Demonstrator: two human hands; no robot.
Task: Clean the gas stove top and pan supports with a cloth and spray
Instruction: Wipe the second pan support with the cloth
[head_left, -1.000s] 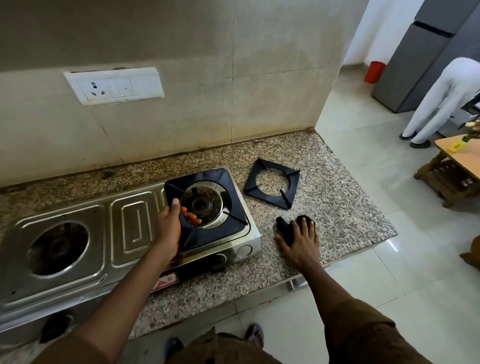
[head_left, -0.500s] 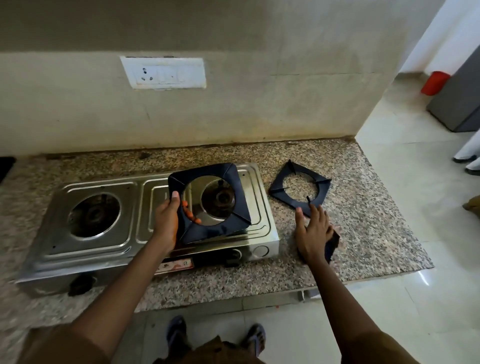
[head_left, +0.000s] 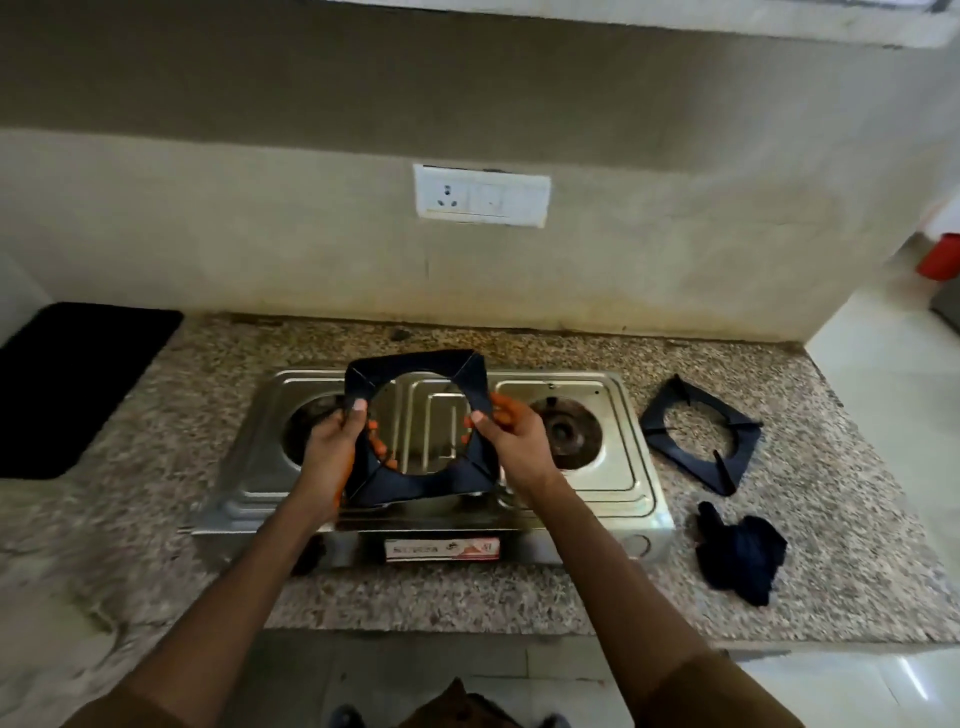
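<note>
A steel two-burner gas stove (head_left: 613, 499) stands on the granite counter (head_left: 857, 545). Both hands hold one black square pan support (head_left: 421, 486) tilted in the air above the middle of the stove. My left hand (head_left: 332, 457) grips its left side, my right hand (head_left: 514, 447) its right side. A second black pan support (head_left: 698, 434) lies flat on the counter to the right of the stove. In front of it lies a crumpled dark cloth (head_left: 740, 553), untouched. No spray bottle is in view.
A black mat (head_left: 67, 384) lies at the counter's far left. A white switch and socket plate (head_left: 482, 195) is on the wall behind. The counter ends at the right; tiled floor and a red bin (head_left: 940, 257) lie beyond.
The pan support has come off the right burner and moved left over the stove's middle. My right hand left the cloth and took hold of the support's right side.
</note>
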